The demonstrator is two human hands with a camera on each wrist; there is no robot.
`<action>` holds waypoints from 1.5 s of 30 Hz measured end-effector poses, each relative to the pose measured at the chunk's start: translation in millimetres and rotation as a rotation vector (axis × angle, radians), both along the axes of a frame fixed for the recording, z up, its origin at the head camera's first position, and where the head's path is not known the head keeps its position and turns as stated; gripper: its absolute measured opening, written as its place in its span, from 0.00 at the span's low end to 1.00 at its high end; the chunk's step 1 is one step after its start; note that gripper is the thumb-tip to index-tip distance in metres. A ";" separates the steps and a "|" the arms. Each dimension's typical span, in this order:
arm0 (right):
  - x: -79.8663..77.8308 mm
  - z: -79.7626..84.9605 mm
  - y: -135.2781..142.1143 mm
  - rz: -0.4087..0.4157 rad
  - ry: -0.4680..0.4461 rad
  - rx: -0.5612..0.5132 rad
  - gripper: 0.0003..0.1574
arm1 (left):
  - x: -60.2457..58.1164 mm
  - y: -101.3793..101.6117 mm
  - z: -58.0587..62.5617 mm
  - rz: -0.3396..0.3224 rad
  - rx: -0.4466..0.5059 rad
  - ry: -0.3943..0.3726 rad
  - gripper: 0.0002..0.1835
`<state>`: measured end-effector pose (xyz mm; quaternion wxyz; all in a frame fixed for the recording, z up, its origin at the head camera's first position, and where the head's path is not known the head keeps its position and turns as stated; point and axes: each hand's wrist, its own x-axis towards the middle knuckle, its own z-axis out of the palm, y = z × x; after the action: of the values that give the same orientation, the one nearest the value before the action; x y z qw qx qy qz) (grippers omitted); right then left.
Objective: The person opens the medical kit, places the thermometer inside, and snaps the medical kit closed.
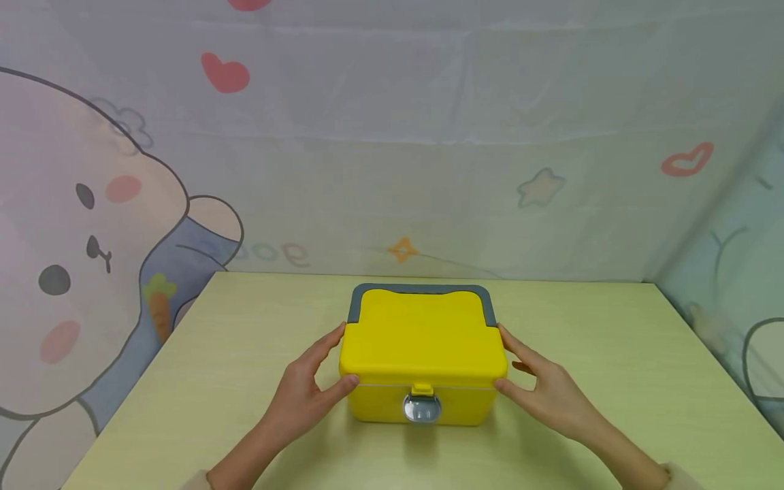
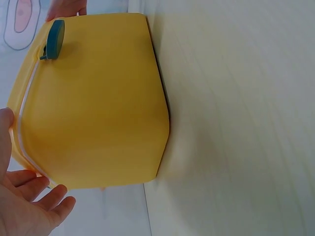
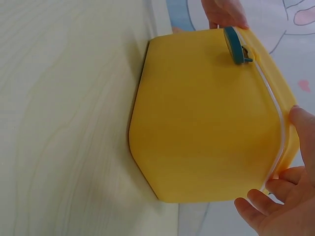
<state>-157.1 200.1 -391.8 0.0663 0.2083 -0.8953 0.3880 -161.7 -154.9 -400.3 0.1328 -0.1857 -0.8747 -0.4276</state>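
Note:
A yellow storage box with a grey carry handle folded flat round the back of its lid stands on the table. Its lid is down, a pale line marking the seam. At the front, a rounded clasp sticks out from the wall in both wrist views. My left hand grips the lid's left side, thumb on the front corner and fingers along the side. Opposite it, my right hand grips the right side likewise. The left wrist view shows some left fingers just beneath the lid edge. The box's inside is hidden.
The pale wooden table reaches to a cloth backdrop printed with hearts, stars and a cartoon animal. Another patterned cloth hangs along the right side. Light table surface lies on both sides of the box.

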 end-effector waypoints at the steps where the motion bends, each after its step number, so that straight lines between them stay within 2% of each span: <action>1: -0.2 -0.3 -0.1 0.000 0.004 0.001 0.46 | 0.2 0.0 -0.2 -0.001 0.004 -0.003 0.39; 18: -1.6 0.8 -2.7 0.020 -0.007 0.000 0.46 | 5.3 0.8 0.2 0.016 0.008 -0.054 0.38; 28: -3.3 1.7 -5.2 0.060 -0.025 -0.096 0.49 | 12.9 -0.4 6.7 0.022 0.006 0.014 0.32; 35: -5.1 3.1 -9.5 0.052 -0.051 -0.110 0.51 | 20.2 -1.4 13.3 0.048 0.005 0.034 0.29; 45: -5.1 3.5 -12.6 0.024 0.000 -0.071 0.53 | 38.2 0.8 26.4 0.065 -0.010 0.179 0.27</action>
<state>-162.2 187.6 -388.4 0.0691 0.2167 -0.8785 0.4202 -123.5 -154.1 -373.8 0.2232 -0.1953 -0.8670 -0.4004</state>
